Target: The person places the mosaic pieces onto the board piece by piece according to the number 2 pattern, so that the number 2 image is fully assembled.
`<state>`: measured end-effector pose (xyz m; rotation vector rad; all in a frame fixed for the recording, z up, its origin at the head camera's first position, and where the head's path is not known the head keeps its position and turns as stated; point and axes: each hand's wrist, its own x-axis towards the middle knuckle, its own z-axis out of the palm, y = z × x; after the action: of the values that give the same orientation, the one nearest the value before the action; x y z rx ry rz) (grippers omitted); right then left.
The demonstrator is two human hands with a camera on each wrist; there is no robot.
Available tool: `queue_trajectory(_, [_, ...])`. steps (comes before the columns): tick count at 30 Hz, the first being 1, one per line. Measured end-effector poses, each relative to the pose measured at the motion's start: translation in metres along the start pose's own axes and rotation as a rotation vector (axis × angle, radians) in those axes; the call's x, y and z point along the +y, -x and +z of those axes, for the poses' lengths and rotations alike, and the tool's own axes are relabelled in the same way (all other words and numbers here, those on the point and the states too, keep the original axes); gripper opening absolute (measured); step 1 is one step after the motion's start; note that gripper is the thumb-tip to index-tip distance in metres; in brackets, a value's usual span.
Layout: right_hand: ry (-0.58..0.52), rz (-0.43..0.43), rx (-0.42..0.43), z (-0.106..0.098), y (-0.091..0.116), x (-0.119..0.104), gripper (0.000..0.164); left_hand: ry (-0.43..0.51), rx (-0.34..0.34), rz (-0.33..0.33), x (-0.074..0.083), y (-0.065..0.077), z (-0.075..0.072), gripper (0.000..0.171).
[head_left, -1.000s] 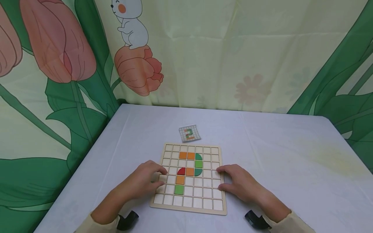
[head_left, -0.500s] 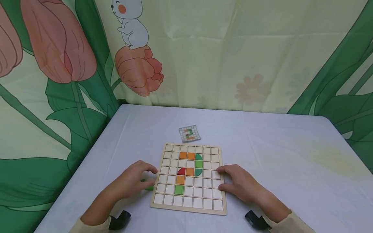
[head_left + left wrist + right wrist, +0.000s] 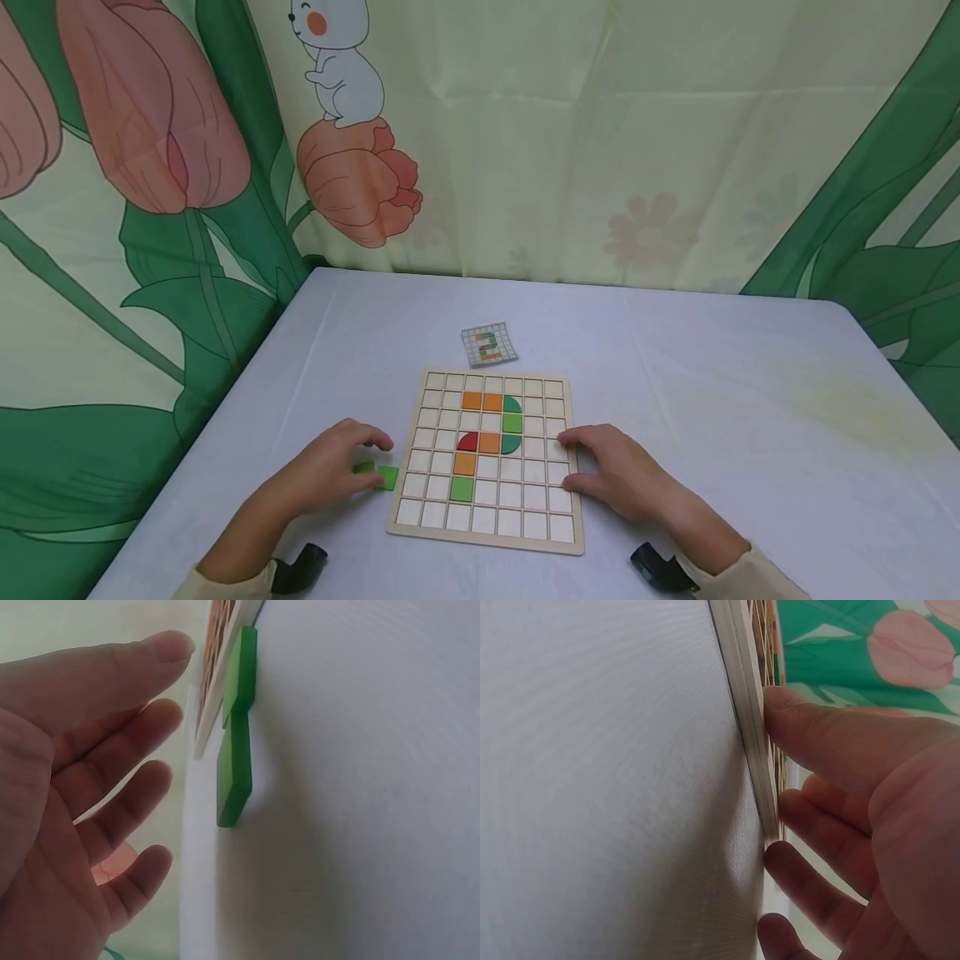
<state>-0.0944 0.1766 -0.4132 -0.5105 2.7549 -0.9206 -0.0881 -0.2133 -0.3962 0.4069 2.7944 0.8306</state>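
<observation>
A wooden grid board point(image 3: 510, 545) lies flat on the table, bearing orange, green, dark green and red tiles. Just left of it are two light green square tiles point(image 3: 387, 477), seen end to end in the left wrist view, the farther tile point(image 3: 241, 671) close to the board. My left hand point(image 3: 330, 467) hovers beside these tiles with thumb and fingers spread, holding nothing. My right hand point(image 3: 626, 468) rests its thumb and fingertips on the board's right edge. In the right wrist view, the thumb point(image 3: 832, 731) touches the rim and the other fingers are loosely bent.
Behind the board lies a small card point(image 3: 489, 344) with a printed grid pattern. A white cloth covers the table point(image 3: 712, 375). A curtain point(image 3: 525, 150) with printed tulips and a white animal hangs behind the table.
My left hand has drawn back left from the board's left edge, and two green tiles now show on the cloth there. The right hand and board stay in place.
</observation>
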Motion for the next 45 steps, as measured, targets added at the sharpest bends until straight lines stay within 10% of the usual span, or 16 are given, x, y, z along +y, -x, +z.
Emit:
queue_trajectory(26, [0.017, -0.011, 0.006, -0.001, 0.001, 0.000, 0.049, -0.022, -0.025, 0.069, -0.010, -0.001, 0.011, 0.028])
queue_trajectory(45, [0.022, 0.011, -0.008, 0.000, 0.000, 0.000, 0.050, -0.020, 0.028, 0.002, 0.002, -0.007, 0.007, 0.023])
